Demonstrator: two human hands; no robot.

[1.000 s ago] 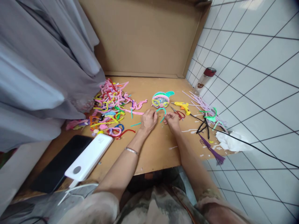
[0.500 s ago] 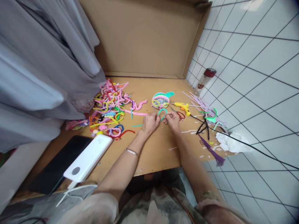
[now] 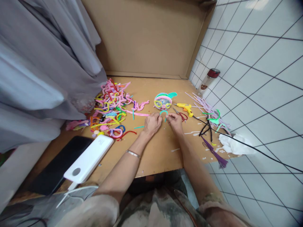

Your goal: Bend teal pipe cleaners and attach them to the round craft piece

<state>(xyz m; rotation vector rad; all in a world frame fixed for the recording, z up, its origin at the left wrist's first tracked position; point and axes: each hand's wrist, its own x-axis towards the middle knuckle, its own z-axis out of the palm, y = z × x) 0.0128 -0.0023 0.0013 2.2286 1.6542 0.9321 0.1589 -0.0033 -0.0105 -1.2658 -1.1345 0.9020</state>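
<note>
A teal pipe cleaner (image 3: 163, 111) arches between my two hands. My left hand (image 3: 153, 123) pinches one end of it, and my right hand (image 3: 174, 122) grips the other, with a short piece poking out below the fingertips. Just beyond them sits a clear round ornament (image 3: 163, 102) trimmed with pink, yellow and green pipe cleaners, a teal leaf shape sticking out at its upper right. Red-handled scissors (image 3: 183, 116) lie right of my right hand, beside a yellow glue gun (image 3: 186, 109). A cut teal strip (image 3: 139, 127) rests left of my left hand.
A tangled heap of coloured pipe cleaners (image 3: 111, 107) covers the table's left. Lilac stems (image 3: 208, 108), a purple tassel (image 3: 216, 154) and white tissue (image 3: 234, 144) lie right, crossed by a black cord (image 3: 251, 148). A white power bank (image 3: 90, 159) lies front left; a jar (image 3: 208, 82) stands back right.
The teal pipe cleaner's arch has become smaller and lower between my fingers. My right hand has shifted very slightly; the things on the table stay put.
</note>
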